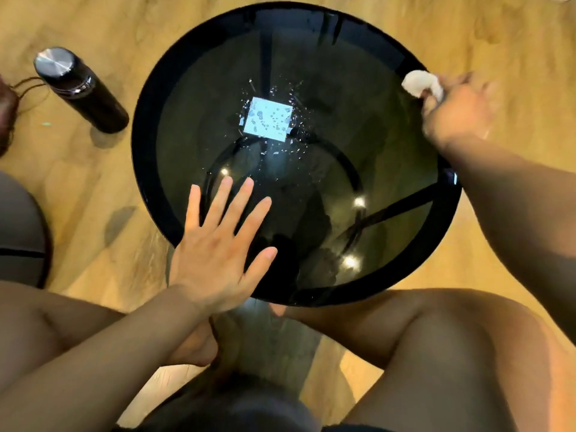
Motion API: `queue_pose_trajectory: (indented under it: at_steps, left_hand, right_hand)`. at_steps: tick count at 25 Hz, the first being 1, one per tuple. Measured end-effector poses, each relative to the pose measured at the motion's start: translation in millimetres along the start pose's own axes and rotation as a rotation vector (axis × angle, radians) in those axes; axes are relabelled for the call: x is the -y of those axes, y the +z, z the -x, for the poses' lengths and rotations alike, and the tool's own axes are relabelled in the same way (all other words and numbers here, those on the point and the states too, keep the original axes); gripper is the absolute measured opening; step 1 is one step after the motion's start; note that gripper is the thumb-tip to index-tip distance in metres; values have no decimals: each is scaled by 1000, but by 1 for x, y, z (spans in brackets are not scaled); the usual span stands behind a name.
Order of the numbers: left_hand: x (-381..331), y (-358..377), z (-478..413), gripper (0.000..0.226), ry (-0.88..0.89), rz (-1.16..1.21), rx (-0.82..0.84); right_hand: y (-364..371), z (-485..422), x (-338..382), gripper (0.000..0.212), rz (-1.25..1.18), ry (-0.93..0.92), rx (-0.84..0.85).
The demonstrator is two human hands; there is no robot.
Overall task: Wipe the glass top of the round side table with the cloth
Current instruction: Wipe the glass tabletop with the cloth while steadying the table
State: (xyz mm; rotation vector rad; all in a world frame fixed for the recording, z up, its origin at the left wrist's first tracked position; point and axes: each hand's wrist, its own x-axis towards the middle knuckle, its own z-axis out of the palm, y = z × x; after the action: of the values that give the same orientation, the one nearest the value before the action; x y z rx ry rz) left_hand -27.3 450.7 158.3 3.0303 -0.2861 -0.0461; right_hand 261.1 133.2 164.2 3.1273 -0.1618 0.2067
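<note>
A round side table with a dark glass top (389, 145) and a black rim fills the middle of the view. Water droplets (274, 116) lie scattered around its centre, where a bright square reflection shows. My left hand (221, 247) lies flat on the near left part of the glass with its fingers spread. My right hand (455, 110) is at the table's right rim and grips a small bunched white cloth (420, 82), which sticks out over the edge of the glass. That hand is blurred.
A black bottle with a silver cap (81, 88) stands on the wooden floor (93, 188) left of the table. A grey seat (18, 232) is at the left edge. My bare knees (436, 335) sit close against the table's near rim.
</note>
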Motion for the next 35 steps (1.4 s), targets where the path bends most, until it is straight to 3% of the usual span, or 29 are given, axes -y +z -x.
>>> queue_pose_trajectory:
  at_steps: [5, 12, 15, 18, 20, 24, 29, 35]
  left_hand:
    - [0, -1, 1, 67, -1, -1, 6]
    - [-2, -8, 3, 73, -49, -19, 62]
    - [-3, -12, 7, 77, -28, 18, 53]
    - [14, -17, 25, 78, 35, 55, 81]
    - [25, -18, 44, 79, 2, 40, 148]
    - [26, -18, 43, 74, -39, 62, 243]
    - [64, -4, 14, 80, -209, 205, 87]
    - [68, 2, -14, 74, -241, 253, -152]
  right_hand:
    - [-19, 54, 15, 43, -96, -95, 59]
    - [-49, 258, 85, 38, -244, -277, 59]
    - [-68, 323, 106, 32, -219, -482, 60]
    - [-71, 302, 90, 36, -207, -688, 135]
    - [-63, 271, 75, 34, -218, -636, 111]
    - [-51, 198, 40, 30, -84, -352, 105]
    - [-48, 152, 35, 39, -58, 88, 144]
    - [-57, 244, 113, 40, -202, -38, 58]
